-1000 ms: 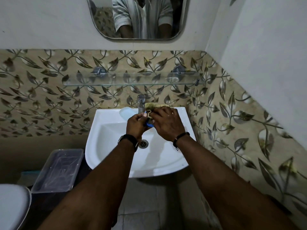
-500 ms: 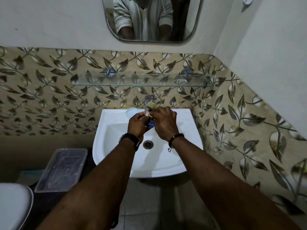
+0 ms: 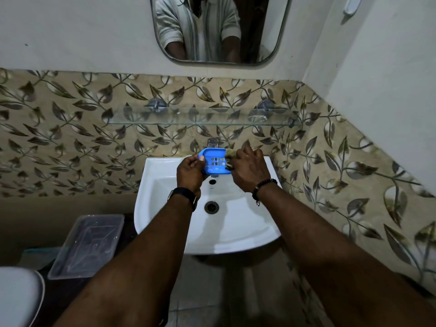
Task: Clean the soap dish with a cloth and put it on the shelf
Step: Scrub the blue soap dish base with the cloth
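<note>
1. At the far left, a white rounded fixture fills the bottom corner, and a clear plastic tub sits just beside it on a dark surface.
2. The white basin is mounted on a leaf-patterned tiled wall, with its drain in the bowl between the two forearms.
3. The left hand, with a dark watch at the wrist, is curled closed on the left end of the soap dish, thumb and fingers pinching its rim.
4. The blue soap dish is held in the air above the back of the basin, just in front of the tap, tilted so that its slotted floor faces the camera.
5. The right hand, with a beaded bracelet at the wrist, is closed around a yellowish cloth and presses it against the right end of the dish.
6. Above the hands, the glass shelf spans the tiled wall on two metal brackets, well apart from the dish.
7. A mirror hangs above the shelf and reflects a striped shirt.
</note>
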